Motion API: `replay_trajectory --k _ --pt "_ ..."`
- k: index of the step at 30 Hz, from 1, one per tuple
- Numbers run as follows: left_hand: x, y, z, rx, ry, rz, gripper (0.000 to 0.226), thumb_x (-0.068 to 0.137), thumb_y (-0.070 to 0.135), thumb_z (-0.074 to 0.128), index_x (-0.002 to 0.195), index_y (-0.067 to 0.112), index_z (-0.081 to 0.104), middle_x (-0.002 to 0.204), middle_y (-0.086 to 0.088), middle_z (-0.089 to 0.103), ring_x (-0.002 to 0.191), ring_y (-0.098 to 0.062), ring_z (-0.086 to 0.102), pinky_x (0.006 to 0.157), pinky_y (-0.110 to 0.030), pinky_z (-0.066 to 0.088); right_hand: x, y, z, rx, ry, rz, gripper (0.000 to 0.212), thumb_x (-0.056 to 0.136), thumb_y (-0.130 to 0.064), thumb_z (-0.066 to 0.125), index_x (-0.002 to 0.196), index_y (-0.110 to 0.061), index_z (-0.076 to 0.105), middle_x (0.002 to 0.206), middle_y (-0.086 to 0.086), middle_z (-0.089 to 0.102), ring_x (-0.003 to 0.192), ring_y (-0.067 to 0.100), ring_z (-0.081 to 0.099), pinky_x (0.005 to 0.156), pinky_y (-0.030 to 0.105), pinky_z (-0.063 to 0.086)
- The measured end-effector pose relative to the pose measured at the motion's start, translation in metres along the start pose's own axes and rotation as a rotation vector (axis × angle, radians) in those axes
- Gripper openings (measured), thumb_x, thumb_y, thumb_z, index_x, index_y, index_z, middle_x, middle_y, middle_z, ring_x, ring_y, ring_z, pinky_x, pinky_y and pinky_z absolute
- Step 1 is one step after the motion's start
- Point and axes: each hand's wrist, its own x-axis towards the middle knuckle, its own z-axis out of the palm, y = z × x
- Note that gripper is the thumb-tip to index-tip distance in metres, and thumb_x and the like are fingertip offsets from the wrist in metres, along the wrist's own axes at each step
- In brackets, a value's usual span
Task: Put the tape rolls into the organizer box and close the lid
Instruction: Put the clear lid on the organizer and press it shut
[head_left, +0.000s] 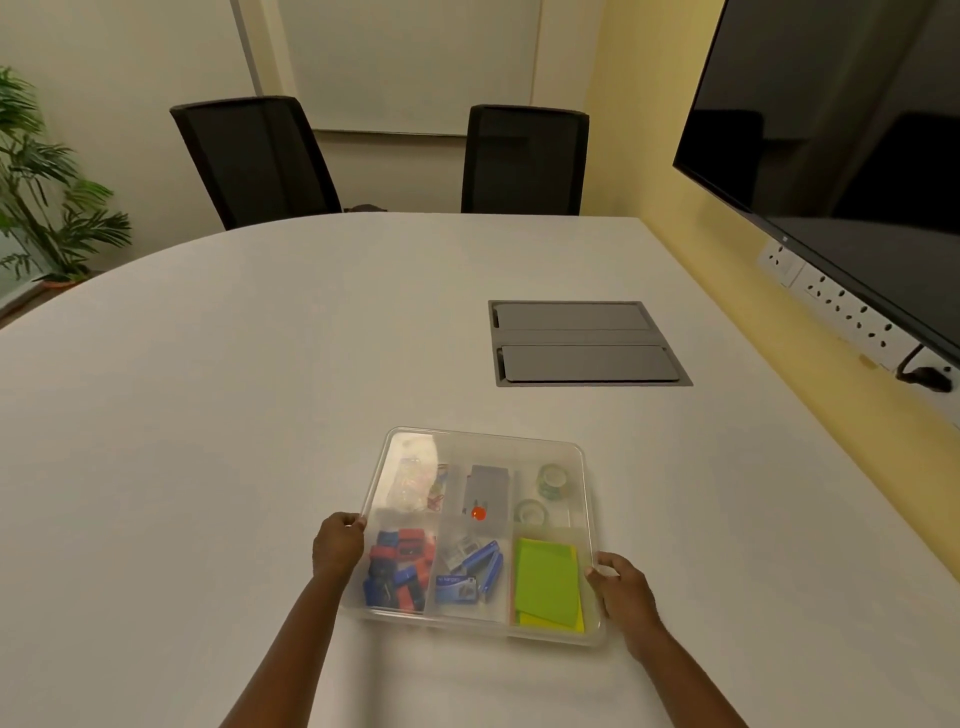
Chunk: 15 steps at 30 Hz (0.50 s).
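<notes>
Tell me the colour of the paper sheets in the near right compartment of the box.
The paper sheets are bright lime green, with yellow at the near edge; the head view shows it.

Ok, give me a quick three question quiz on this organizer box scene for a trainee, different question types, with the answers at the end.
1. True or false: the tape rolls lie in the far right compartment of the organizer box.
2. What sits in the near right compartment? A) red and blue clips B) green and yellow paper pads C) a stapler
3. Fill in: the left hand and right hand each hold a side ____ of the box.

Key
1. True.
2. B, the green and yellow paper pads.
3. Edge; the clear lid looks already on.
</notes>
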Motion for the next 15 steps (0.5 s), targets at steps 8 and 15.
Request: replay_trajectory --k 8,15 --pt "0.010 -0.002 -0.001 -0.111 -0.093 -0.073 0.012 0.093 0.010 0.047 0.088 -0.001 0.049 0.095 -0.020 0.053 0.087 -0.033 0.049 0.079 -0.038 0.040 0.014 -0.014 -0.019 0.114 -0.314 0.208 0.011 0.093 -0.010 0.060 0.103 -0.005 0.056 0.097 0.017 0.063 0.080 0.027 0.059 0.067 0.031 0.050" --pt "0.034 0.016 -0.002 -0.163 -0.148 -0.038 0.022 0.092 0.012 0.050 0.104 -0.004 0.058 0.095 -0.016 0.057 0.084 -0.029 0.051 0.067 -0.029 0.041 0.052 -0.041 -0.007 0.038 -0.085 0.055 0.025 0.093 -0.014 0.060 0.112 0.003 0.060 0.079 0.012 0.057 0.058 0.018 0.048 0.053 0.024 0.040"
